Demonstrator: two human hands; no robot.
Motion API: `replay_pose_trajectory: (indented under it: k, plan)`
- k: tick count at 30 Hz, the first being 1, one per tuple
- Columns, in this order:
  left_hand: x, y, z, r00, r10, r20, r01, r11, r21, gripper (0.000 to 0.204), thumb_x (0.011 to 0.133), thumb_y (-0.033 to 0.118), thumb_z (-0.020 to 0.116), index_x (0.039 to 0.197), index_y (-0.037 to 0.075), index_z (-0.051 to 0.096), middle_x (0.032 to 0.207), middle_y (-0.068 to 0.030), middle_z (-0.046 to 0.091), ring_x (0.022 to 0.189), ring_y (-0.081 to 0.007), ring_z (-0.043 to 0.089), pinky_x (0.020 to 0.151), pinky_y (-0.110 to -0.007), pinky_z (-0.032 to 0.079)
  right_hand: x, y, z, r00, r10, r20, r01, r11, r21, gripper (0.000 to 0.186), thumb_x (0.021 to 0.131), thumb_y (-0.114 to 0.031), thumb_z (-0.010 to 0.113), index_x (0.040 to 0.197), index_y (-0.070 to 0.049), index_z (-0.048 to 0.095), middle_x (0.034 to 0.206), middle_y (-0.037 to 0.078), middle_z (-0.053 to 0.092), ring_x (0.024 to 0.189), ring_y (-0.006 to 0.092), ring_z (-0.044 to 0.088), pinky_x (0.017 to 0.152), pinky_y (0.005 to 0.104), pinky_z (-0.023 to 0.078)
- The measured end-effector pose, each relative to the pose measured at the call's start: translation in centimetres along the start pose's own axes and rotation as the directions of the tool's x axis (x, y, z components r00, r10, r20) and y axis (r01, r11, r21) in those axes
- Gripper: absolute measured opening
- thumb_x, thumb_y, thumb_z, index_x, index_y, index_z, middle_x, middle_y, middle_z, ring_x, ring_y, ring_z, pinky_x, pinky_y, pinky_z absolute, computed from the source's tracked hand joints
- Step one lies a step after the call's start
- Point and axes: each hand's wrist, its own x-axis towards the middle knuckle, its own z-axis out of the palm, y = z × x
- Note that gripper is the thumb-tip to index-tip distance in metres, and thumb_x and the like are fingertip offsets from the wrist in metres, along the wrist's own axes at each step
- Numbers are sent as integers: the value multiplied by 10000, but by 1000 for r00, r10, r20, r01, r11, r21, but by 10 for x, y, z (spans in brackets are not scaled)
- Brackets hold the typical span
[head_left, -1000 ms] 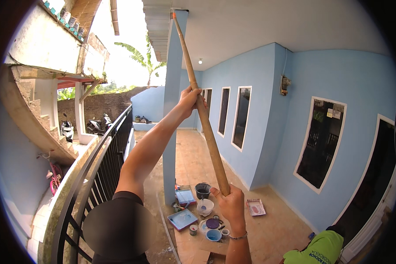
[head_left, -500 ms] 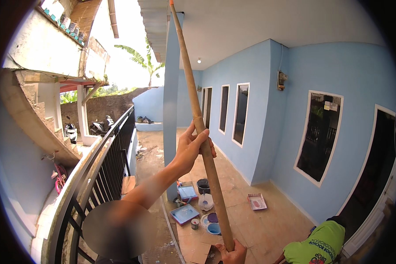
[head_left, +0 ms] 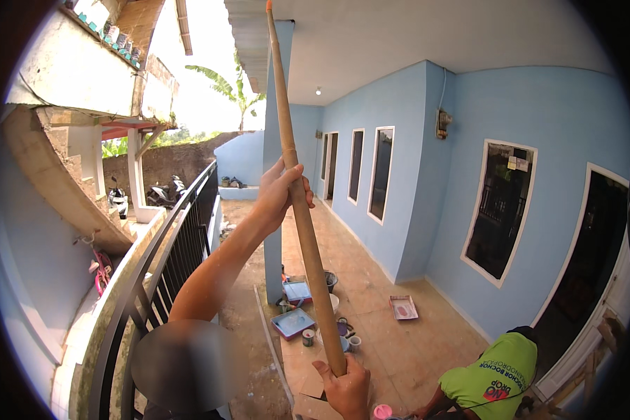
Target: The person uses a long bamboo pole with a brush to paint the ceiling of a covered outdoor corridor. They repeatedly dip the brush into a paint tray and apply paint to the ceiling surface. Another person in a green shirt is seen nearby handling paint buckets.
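A long bamboo pole (head_left: pixel 311 273) slants up in front of me, with an orange piece at its far top end close to the ceiling edge. My left hand (head_left: pixel 284 187) is wrapped around the pole about halfway up, the arm stretched forward. Lower down, my right hand (head_left: pixel 347 387) grips the pole near its bottom end. What the orange end is fixed to is too far off to make out. Behind the pole stands a light blue pillar (head_left: pixel 273 252).
Paint trays (head_left: pixel 293 323), a red-rimmed tray (head_left: pixel 403 308), a dark bucket (head_left: pixel 331 281) and small cans stand on the tiles. A person in a green shirt (head_left: pixel 493 374) crouches at lower right, near a pink container (head_left: pixel 382 411). A black railing (head_left: pixel 182 262) runs along the left.
Both hands and the pole have risen and shifted left in the view. More of my right hand shows. The person in green appears slightly farther left, and a pink container has come into view.
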Motion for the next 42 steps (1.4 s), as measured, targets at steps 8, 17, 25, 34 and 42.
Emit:
replay_pose_trajectory:
  k: [8,17,25,34,42]
  plan:
    - [-11,-14,-10,998,18,64,-19,1000,10,310,1054,221,548,1299,74,427,802,-67,605,662,-206,673,638,-387,605,-7,34,17,1000,-23,5,22,997,68,454,831,-395,857,767,-11,623,586,157,589,523,349,576,531,422,463]
    - [-129,-59,41,991,-79,106,89,992,-92,459,1067,182,539,1460,94,319,813,-93,624,663,-220,696,600,-370,616,-118,95,9,988,124,-87,-116,989,92,302,824,-189,864,933,15,670,670,132,629,585,297,575,581,442,469]
    - [-59,-54,16,997,-34,74,37,998,-46,419,1059,195,553,1414,81,362,788,-84,610,615,-217,678,560,-398,621,-55,64,21,966,257,14,-253,937,242,291,827,-225,867,902,8,710,672,135,629,593,291,581,599,447,482]
    - [154,-73,-52,997,-70,16,70,997,41,200,1050,183,538,1172,76,421,785,-89,587,660,-223,665,665,-435,629,163,50,71,995,-68,-73,68,998,1,448,826,-373,862,729,-9,619,569,149,573,521,325,571,531,418,457]
    - [134,-136,-71,997,-57,58,55,998,35,294,1062,182,552,1280,63,396,780,-100,605,668,-245,691,623,-427,631,153,126,109,996,70,-47,-66,995,81,401,809,-309,890,799,17,657,607,109,601,552,207,534,552,362,459]
